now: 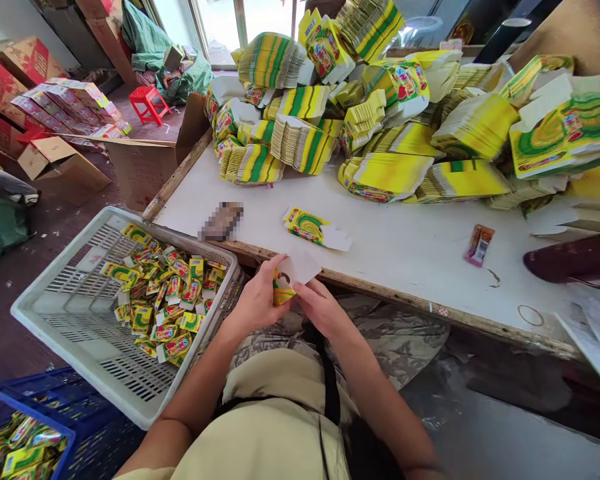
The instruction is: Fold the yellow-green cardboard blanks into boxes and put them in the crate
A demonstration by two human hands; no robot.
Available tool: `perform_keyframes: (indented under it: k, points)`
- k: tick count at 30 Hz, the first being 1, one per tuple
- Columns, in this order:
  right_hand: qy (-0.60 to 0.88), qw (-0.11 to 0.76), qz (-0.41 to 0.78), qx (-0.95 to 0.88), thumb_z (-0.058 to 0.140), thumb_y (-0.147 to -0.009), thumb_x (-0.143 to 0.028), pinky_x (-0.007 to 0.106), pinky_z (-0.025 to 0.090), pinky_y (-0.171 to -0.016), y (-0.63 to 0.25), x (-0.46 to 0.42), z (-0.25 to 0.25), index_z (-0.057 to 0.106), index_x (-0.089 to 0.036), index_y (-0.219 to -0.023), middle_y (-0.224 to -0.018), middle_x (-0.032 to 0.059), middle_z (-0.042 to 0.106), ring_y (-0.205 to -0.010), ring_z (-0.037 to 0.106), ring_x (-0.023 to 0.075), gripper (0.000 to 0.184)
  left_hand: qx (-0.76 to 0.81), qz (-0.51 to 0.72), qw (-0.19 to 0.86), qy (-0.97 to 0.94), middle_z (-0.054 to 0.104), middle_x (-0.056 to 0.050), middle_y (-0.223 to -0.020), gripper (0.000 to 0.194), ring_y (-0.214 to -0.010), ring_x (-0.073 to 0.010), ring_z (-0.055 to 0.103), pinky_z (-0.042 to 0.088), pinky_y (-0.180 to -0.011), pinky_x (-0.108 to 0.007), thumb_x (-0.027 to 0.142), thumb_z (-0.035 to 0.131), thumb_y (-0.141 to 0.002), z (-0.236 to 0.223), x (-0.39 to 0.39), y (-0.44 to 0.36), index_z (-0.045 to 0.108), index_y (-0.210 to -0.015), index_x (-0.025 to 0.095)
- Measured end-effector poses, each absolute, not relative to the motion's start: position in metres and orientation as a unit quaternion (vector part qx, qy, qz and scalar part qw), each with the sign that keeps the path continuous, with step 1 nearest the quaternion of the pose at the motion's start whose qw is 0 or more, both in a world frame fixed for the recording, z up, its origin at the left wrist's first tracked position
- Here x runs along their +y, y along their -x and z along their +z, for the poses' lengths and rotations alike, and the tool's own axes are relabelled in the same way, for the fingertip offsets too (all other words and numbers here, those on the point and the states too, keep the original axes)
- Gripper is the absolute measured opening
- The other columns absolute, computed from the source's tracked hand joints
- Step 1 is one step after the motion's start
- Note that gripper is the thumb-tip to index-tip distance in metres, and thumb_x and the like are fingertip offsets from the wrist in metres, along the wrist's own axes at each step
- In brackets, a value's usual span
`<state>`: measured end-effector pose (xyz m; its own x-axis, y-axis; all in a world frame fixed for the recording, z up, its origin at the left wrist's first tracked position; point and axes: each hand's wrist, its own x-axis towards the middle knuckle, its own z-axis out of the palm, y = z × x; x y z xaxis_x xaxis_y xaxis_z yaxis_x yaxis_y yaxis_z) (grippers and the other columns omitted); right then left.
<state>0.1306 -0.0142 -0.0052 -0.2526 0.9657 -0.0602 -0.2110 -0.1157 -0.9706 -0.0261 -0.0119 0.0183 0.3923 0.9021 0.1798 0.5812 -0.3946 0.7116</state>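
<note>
At the table's front edge, my left hand (258, 297) is closed around a small yellow and green carton (283, 295). Its white flaps stand up and spread open at the top. My right hand (322, 308) pinches the carton's near right side, by the base of a flap. Part of the printed face is hidden by my fingers. Just beyond my hands, a flat yellow and green carton (307, 227) lies on the white tabletop (405, 257) with its white flap pointing right.
Stacks of flat cartons (300, 143) are heaped along the table's back. A white crate (60, 320) holding small filled cartons stands at my left, with a blue crate (65, 427) below it. A small wrapped packet (479, 245), a rubber band (531, 315) and a dark mug (570, 257) lie rightward.
</note>
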Motion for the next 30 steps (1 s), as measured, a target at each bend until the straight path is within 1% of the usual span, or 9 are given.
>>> perform_keyframes:
  k: [5, 9, 12, 16, 19, 21, 25, 27, 30]
  points:
    - [0.414, 0.462, 0.661, -0.422, 0.059, -0.087, -0.043, 0.041, 0.060, -0.083, -0.125, -0.011, -0.010, 0.062, -0.023, -0.125, -0.115, 0.0078, 0.073, -0.102, 0.070, 0.0265, 0.043, 0.443, 0.276, 0.266, -0.810, 0.054, -0.009, -0.118, 0.067, -0.104, -0.0241, 0.059, 0.050, -0.086, -0.035, 0.012, 0.063, -0.069, 0.011, -0.012, 0.025, 0.035, -0.129, 0.023]
    - [0.397, 0.464, 0.585, -0.534, 0.048, -0.093, -0.057, 0.043, 0.053, -0.099, -0.132, -0.019, -0.018, 0.050, -0.026, -0.140, -0.138, 0.0089, 0.060, -0.123, 0.060, 0.0257, 0.056, 0.453, 0.261, 0.313, -0.793, 0.057, -0.007, -0.109, 0.057, -0.094, -0.0229, 0.062, 0.051, -0.078, -0.034, 0.015, 0.063, -0.067, 0.008, -0.009, 0.024, 0.038, -0.118, 0.023]
    - [0.416, 0.445, 0.471, -0.638, 0.054, -0.093, -0.044, 0.043, 0.045, -0.109, -0.134, -0.026, -0.018, 0.041, -0.024, -0.148, -0.148, 0.0109, 0.051, -0.133, 0.052, 0.0260, 0.060, 0.467, 0.262, 0.330, -0.777, 0.059, -0.007, -0.106, 0.066, -0.086, -0.0223, 0.064, 0.051, -0.074, -0.033, 0.014, 0.063, -0.067, 0.003, -0.007, 0.023, 0.032, -0.125, 0.022]
    - [0.448, 0.466, 0.358, -0.674, 0.049, -0.093, -0.021, 0.043, 0.047, -0.107, -0.130, -0.025, -0.015, 0.055, -0.025, -0.137, -0.137, 0.0098, 0.061, -0.125, 0.059, 0.0245, 0.045, 0.493, 0.324, 0.257, -0.766, 0.050, -0.017, -0.125, 0.070, -0.105, -0.0269, 0.060, 0.050, -0.085, -0.039, 0.014, 0.062, -0.068, -0.003, -0.007, 0.023, 0.029, -0.130, 0.018]
    - [0.480, 0.504, 0.321, -0.642, 0.047, -0.093, -0.019, 0.042, 0.051, -0.102, -0.131, -0.020, -0.014, 0.058, -0.026, -0.134, -0.130, 0.0086, 0.066, -0.119, 0.063, 0.0232, 0.043, 0.540, 0.308, 0.201, -0.757, 0.054, -0.014, -0.120, 0.065, -0.110, -0.0294, 0.057, 0.048, -0.090, -0.043, 0.015, 0.066, -0.066, 0.000, -0.008, 0.027, 0.039, -0.125, 0.019]
    - [0.477, 0.503, 0.300, -0.656, 0.048, -0.094, -0.022, 0.043, 0.049, -0.106, -0.134, -0.018, -0.014, 0.054, -0.026, -0.138, -0.137, 0.0098, 0.061, -0.126, 0.058, 0.0239, 0.045, 0.549, 0.287, 0.200, -0.759, 0.058, -0.009, -0.113, 0.058, -0.106, -0.0280, 0.059, 0.049, -0.089, -0.041, 0.015, 0.067, -0.066, 0.006, -0.008, 0.031, 0.045, -0.120, 0.021]
    - [0.440, 0.439, 0.282, -0.731, 0.051, -0.095, -0.024, 0.043, 0.044, -0.111, -0.141, -0.017, -0.016, 0.053, -0.027, -0.139, -0.158, 0.0098, 0.034, -0.141, 0.043, 0.0253, 0.044, 0.518, 0.275, 0.211, -0.782, 0.063, -0.009, -0.109, 0.051, -0.101, -0.0262, 0.062, 0.050, -0.086, -0.038, 0.018, 0.068, -0.069, 0.014, -0.005, 0.037, 0.050, -0.117, 0.020]
    - [0.438, 0.425, 0.284, -0.740, 0.052, -0.095, -0.024, 0.042, 0.046, -0.108, -0.147, -0.016, -0.016, 0.062, -0.027, -0.129, -0.158, 0.0101, 0.034, -0.139, 0.045, 0.0253, 0.036, 0.514, 0.263, 0.214, -0.788, 0.066, -0.010, -0.109, 0.049, -0.101, -0.0268, 0.063, 0.051, -0.086, -0.038, 0.023, 0.070, -0.070, 0.017, -0.003, 0.039, 0.053, -0.116, 0.019]
    - [0.412, 0.416, 0.305, -0.751, 0.056, -0.093, -0.024, 0.043, 0.048, -0.105, -0.160, -0.009, -0.013, 0.071, -0.026, -0.114, -0.152, 0.0109, 0.045, -0.134, 0.051, 0.0252, 0.026, 0.504, 0.255, 0.230, -0.793, 0.068, -0.009, -0.110, 0.052, -0.098, -0.0260, 0.066, 0.052, -0.084, -0.037, 0.029, 0.074, -0.070, 0.020, 0.000, 0.044, 0.055, -0.118, 0.019]
